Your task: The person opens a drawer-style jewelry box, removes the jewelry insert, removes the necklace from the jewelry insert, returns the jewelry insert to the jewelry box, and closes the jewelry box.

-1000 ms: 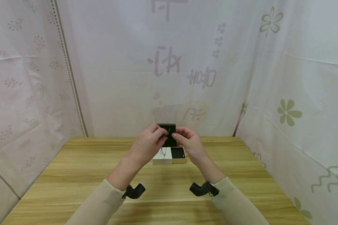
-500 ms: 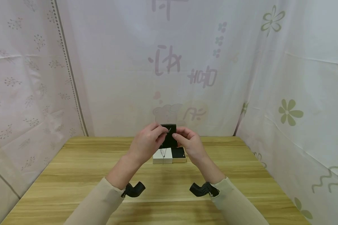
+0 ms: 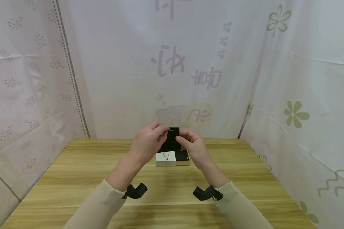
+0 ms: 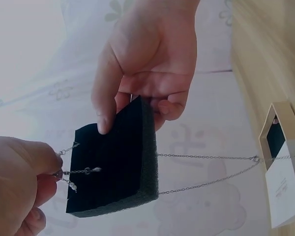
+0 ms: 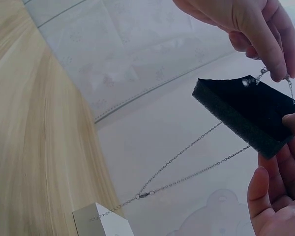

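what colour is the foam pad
The foam pad is black, with dark grey edges; the left wrist view shows it best.

Both arms (image 3: 96, 205) reach forward and angle inward. The left hand (image 3: 145, 141), slightly the higher, pinches with thumb and forefinger, its back showing; the right hand (image 3: 195, 147), close beside it, grips between a straight thumb and bent fingers (image 4: 168, 106).

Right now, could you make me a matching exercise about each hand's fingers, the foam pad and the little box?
1. Left fingers
2. Right fingers
3. Foam pad
4. Box

A. Black, raised off the table
B. Gripping the pad
C. White and tan, on the table
D. Pinching the silvery chain

Pairs: 1-D, 2-B, 3-A, 4-C.
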The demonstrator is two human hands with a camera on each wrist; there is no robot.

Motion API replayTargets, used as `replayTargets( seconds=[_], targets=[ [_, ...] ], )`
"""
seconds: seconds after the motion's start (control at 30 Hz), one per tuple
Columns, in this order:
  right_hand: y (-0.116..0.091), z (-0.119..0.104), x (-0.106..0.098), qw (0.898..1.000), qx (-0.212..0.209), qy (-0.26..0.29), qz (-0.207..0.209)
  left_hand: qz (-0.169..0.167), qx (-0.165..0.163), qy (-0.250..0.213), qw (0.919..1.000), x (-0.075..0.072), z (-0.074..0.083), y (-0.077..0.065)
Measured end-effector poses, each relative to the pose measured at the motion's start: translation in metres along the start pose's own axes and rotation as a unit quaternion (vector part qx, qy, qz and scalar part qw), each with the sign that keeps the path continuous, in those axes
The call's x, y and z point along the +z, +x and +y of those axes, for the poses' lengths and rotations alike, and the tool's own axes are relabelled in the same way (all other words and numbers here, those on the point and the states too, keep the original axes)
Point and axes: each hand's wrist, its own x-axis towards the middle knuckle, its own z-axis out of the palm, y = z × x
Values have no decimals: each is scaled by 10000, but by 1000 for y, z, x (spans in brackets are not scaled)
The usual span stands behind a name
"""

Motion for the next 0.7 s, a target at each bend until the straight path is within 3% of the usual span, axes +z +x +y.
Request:
replayTargets(
  seconds=[0.5, 0.7],
  targets=[
    [0, 4, -1, 10000, 2, -17, -10, -94, -78, 93, 9999, -4, -1, 3],
    [0, 5, -2, 10000, 40, -37, 32, 15, 13, 156, 9999, -5, -2, 4]
  ],
)
